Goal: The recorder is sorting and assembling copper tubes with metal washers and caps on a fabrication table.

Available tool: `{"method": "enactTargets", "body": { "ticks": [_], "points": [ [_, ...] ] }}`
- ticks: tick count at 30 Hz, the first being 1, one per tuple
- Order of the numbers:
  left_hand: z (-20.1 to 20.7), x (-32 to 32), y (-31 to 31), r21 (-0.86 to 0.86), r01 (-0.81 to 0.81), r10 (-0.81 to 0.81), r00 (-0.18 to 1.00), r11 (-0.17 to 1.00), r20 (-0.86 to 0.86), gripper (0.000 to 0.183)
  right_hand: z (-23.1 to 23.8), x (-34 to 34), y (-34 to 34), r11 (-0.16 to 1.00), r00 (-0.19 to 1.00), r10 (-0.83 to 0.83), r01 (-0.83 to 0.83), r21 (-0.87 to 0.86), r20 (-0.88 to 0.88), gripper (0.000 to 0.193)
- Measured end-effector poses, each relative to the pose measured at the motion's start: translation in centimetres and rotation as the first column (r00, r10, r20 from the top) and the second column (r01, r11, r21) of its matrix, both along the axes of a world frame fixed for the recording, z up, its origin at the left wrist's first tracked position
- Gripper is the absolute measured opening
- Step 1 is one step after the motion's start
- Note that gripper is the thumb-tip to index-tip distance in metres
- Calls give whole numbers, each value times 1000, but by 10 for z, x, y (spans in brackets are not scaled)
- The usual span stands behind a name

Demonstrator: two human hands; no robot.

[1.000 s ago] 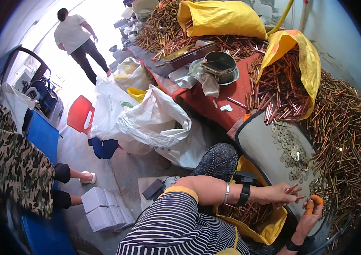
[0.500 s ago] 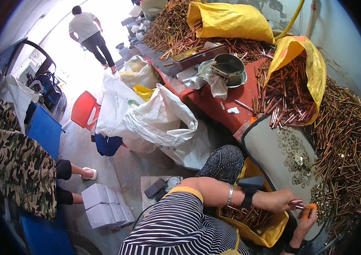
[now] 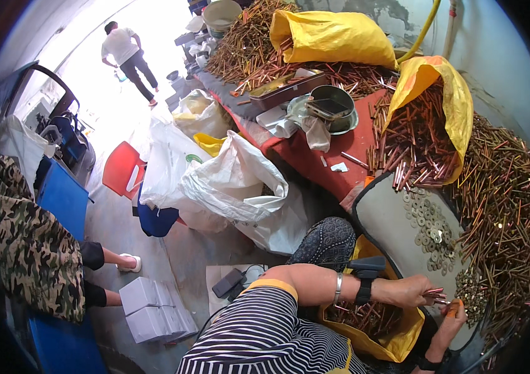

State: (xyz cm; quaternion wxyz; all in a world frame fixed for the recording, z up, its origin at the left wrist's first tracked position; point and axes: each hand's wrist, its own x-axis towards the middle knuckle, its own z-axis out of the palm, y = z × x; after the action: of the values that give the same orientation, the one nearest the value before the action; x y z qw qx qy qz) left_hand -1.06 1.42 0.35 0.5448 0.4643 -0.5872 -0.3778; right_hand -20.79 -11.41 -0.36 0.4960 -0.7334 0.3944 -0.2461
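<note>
Several slim, pinkish metal rods (image 3: 435, 295) sit bunched in the fingers of our left hand (image 3: 409, 292), their ends jutting past the fingertips toward our right hand (image 3: 452, 324). We judge each one light, stiff and hard to break, yet smooth enough to slip against its neighbours, so a firm pinch around the middle of the bunch, leaving the ends free, looks like the best hold. Our left fingers are closed around them. The right fingers are bent, one tipped with an orange cover (image 3: 457, 308), and come right up beside the rod ends; we cannot tell whether they pinch something small.

Just beyond the right fingertips we see a patch of small brassy pieces (image 3: 470, 292), and farther ahead of both sets of fingers, flat washers (image 3: 430, 230) scattered on a grey board (image 3: 382, 209). Below the left wrist, a yellow sack (image 3: 405, 344) gapes with more rods inside. To the right of the fingers spreads a large heap of rods (image 3: 505, 199).
</note>
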Motion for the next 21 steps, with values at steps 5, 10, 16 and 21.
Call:
{"method": "enactTargets", "body": {
  "ticks": [5, 10, 16, 21],
  "points": [
    [-8, 2, -4, 41, -20, 20, 1000, 999, 2, 14, 17, 19, 21, 980, 989, 53, -26, -197, 135, 17],
    [-5, 4, -1, 42, 4, -4, 1000, 999, 8, 15, 9, -2, 2, 999, 998, 13, -16, 48, 57, 10],
    [-8, 3, -2, 70, 9, -8, 1000, 998, -26, 15, 12, 14, 19, 990, 979, 109, -90, -113, 170, 19],
    [-3, 5, -2, 38, -9, 10, 999, 999, -46, 15, 22, 23, 27, 978, 981, 102, -68, -197, 165, 20]
  ]
}}
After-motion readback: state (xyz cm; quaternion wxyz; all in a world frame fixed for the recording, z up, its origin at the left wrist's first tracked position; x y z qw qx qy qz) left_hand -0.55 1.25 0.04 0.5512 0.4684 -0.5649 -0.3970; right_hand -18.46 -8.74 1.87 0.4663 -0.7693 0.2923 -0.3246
